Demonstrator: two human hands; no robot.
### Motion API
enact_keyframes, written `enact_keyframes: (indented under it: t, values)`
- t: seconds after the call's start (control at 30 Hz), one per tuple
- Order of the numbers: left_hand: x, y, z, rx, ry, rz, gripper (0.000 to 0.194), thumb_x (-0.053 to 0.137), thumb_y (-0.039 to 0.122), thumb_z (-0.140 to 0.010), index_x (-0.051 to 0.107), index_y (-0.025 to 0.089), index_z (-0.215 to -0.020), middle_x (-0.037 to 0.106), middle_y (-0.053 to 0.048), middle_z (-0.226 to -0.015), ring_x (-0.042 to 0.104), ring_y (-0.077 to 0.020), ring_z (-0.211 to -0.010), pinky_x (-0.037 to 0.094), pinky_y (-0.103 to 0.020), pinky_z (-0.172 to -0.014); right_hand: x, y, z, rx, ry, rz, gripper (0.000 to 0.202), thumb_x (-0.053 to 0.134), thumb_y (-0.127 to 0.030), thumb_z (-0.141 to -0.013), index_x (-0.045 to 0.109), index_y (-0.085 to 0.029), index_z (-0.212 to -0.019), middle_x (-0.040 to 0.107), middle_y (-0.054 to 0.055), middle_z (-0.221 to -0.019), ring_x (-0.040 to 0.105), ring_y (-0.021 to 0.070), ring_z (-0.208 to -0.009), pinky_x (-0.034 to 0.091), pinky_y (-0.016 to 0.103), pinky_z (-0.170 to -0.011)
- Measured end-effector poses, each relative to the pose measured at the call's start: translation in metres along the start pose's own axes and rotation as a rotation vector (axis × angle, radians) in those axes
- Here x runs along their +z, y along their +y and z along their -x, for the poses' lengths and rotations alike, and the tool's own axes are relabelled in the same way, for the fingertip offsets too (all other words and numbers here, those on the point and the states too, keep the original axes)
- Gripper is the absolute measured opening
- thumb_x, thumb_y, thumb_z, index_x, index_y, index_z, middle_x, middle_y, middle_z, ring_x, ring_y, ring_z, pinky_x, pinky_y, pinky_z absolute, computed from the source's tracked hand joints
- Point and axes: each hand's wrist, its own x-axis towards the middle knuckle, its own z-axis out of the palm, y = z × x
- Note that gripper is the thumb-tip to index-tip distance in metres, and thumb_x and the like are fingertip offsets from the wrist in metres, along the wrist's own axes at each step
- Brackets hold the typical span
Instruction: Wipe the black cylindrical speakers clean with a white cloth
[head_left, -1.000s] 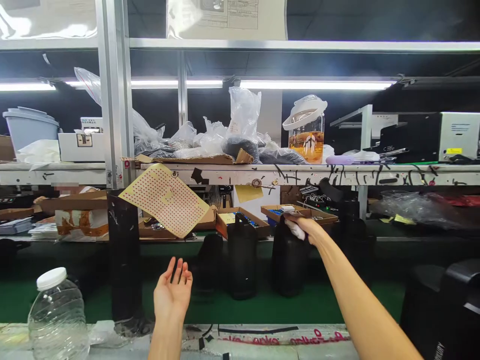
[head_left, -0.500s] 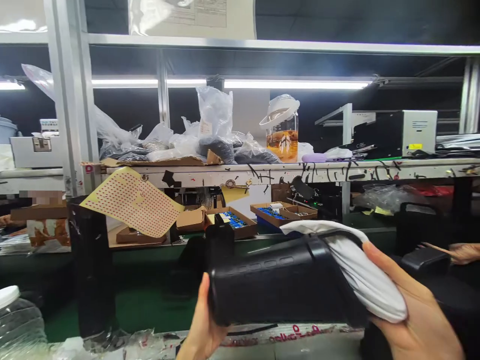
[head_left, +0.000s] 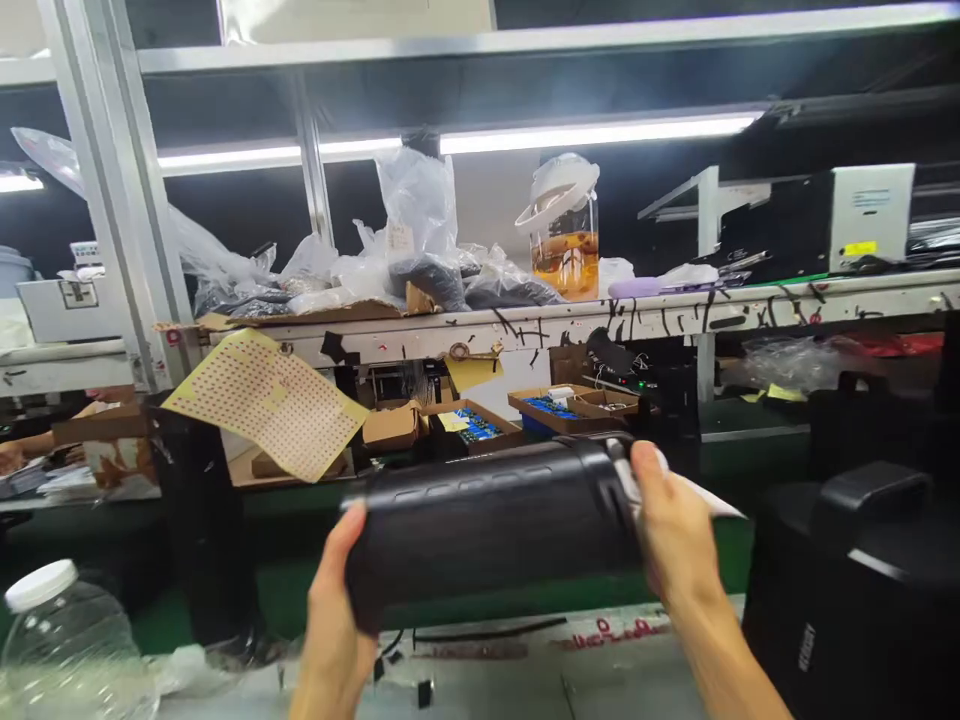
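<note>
Both hands hold a black portable speaker housing (head_left: 495,530) level above the bench, with a row of raised buttons along its upper side. My left hand (head_left: 341,590) grips the left end, thumb on top and the other fingers mostly hidden behind. At the other end, my right hand (head_left: 679,530) is closed around the rim. A white cloth (head_left: 712,495) is caught under this hand and sticks out behind it to the right. Motion blurs the housing a little.
A large black case with a handle (head_left: 862,600) stands at the right. At the lower left is a clear plastic jar (head_left: 71,640). A yellow sticker sheet (head_left: 270,400) hangs from the shelf edge. Cardboard trays (head_left: 480,430) with blue parts lie behind the housing.
The housing has moved left and turned more level. My right hand has closed in on its right end, and the white cloth that covered that end is now mostly hidden behind the hand.
</note>
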Motion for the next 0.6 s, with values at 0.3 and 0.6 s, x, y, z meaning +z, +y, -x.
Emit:
enact_keyframes:
  t: [0.3, 0.6]
  values:
    - [0.0, 0.007, -0.009, -0.059, 0.04, 0.013, 0.022, 0.061, 0.028, -0.087, 0.07, 0.017, -0.104, 0.075, -0.005, -0.084, 0.072, -0.0215, -0.083, 0.058, -0.035, -0.086, 0.011, -0.007, 0.0, 0.31, -0.12, -0.277, 0.056, 0.076, -0.068, -0.056, 0.053, -0.017, -0.063, 0.051, 0.0, -0.056, 0.045, 0.0112, -0.046, 0.036, 0.021, -0.038]
    - [-0.002, 0.015, -0.004, -0.024, 0.111, 0.017, 0.016, 0.059, 0.027, -0.089, 0.073, 0.018, -0.09, 0.074, -0.002, -0.073, 0.073, -0.021, -0.082, 0.057, -0.034, -0.087, 0.015, -0.014, 0.007, 0.364, -0.145, -0.331, 0.056, 0.08, -0.065, -0.051, 0.055, -0.017, -0.066, 0.053, 0.0, -0.055, 0.046, 0.0112, -0.047, 0.039, 0.021, -0.04]
